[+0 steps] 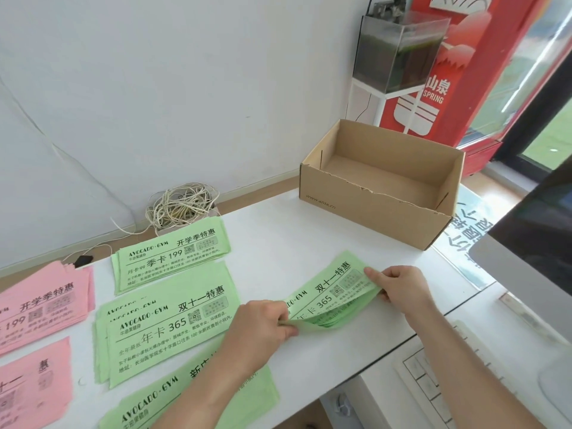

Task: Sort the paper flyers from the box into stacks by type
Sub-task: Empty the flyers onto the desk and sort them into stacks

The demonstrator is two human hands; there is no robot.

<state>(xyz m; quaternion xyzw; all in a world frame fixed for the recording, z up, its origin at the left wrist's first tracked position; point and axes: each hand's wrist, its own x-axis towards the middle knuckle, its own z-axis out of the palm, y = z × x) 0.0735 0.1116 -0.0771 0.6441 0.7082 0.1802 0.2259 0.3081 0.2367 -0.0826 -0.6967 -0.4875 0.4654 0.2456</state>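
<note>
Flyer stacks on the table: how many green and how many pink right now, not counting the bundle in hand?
Green stacks: 3
Pink stacks: 2
Total: 5
The held green bundle is extra; the box looks empty.

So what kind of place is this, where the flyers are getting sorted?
Probably a shop or gym front desk: a computer monitor and keyboard sit beside stacked gym flyers, with a red drinks fridge behind.

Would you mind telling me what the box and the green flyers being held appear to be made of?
The box looks like plain brown corrugated cardboard, matte, with a ragged torn front rim. The green flyers look like thin, uncoated coloured paper: they sag and curl between the left hand and right hand.
</note>
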